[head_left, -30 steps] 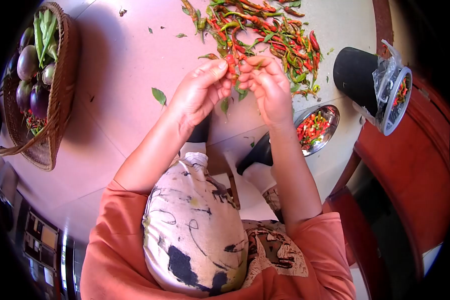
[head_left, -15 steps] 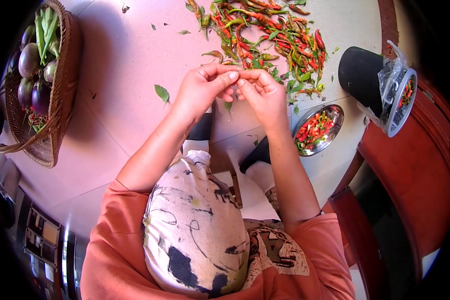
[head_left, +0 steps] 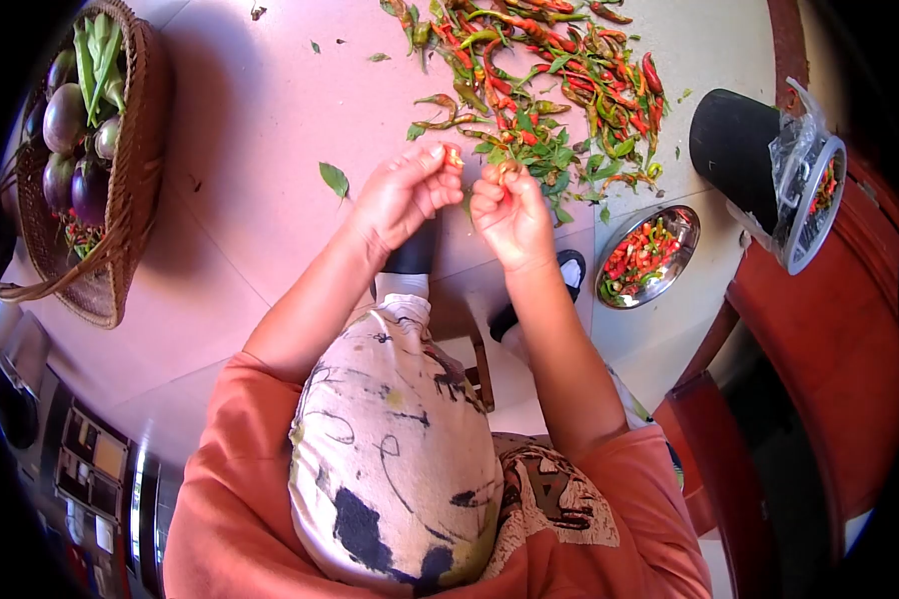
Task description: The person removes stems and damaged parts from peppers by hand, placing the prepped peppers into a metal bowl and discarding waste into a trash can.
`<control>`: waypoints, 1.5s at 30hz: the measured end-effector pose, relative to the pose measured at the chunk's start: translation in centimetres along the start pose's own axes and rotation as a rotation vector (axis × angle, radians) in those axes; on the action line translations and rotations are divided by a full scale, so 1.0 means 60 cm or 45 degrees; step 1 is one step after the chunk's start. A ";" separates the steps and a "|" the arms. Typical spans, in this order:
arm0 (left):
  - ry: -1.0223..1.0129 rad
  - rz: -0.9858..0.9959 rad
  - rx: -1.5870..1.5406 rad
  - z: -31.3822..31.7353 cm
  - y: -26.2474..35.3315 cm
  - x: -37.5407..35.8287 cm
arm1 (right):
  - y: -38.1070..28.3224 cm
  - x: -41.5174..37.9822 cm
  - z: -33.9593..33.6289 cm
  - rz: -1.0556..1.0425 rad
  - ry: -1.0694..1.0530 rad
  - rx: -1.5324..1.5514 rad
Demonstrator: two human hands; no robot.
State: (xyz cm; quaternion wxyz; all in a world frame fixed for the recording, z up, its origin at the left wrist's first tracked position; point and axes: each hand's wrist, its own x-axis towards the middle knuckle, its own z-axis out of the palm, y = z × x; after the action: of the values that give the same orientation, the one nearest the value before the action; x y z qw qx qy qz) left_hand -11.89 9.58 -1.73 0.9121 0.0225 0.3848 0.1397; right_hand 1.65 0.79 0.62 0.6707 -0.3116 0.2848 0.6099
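My left hand (head_left: 408,196) is closed in a pinch, with a small red-orange piece of chili pepper (head_left: 453,156) at its thumb and fingertips; a pale inside shows on it. A short gap away, my right hand (head_left: 515,216) is curled shut around another chili piece (head_left: 508,171), mostly hidden by the fingers. Just beyond both hands spreads a pile of red and green chili peppers (head_left: 569,75) with loose leaves (head_left: 544,160). To the right of my right hand, a metal bowl (head_left: 685,240) holds red and green chili pieces (head_left: 641,262).
A wicker basket (head_left: 148,150) with eggplants (head_left: 65,120), okra-like green pods (head_left: 98,60) and chilies stands at left. At right are a dark bucket (head_left: 731,140), a clear plastic container (head_left: 804,245) with chilies, and a red wooden chair (head_left: 819,329). One leaf (head_left: 334,180) lies on the floor.
My hands were together at the fingertips and have drawn apart, each now with a chili piece. The whole view has shifted slightly.
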 end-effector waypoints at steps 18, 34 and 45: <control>0.332 -0.087 0.407 -0.026 0.015 0.006 | -0.042 0.133 0.037 -0.660 -0.083 -3.108; 0.257 0.276 1.074 0.042 0.027 -0.003 | -0.058 0.046 0.081 -0.102 -0.224 -1.465; 0.072 0.880 2.053 0.053 0.049 -0.022 | -0.065 0.037 0.085 -0.138 -0.281 -2.123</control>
State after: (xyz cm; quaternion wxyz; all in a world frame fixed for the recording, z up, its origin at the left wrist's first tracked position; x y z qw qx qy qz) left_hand -11.23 12.27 1.88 0.5151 0.7719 0.3605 0.0943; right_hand 5.74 5.86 2.52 0.2732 -0.6567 -0.3415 0.6144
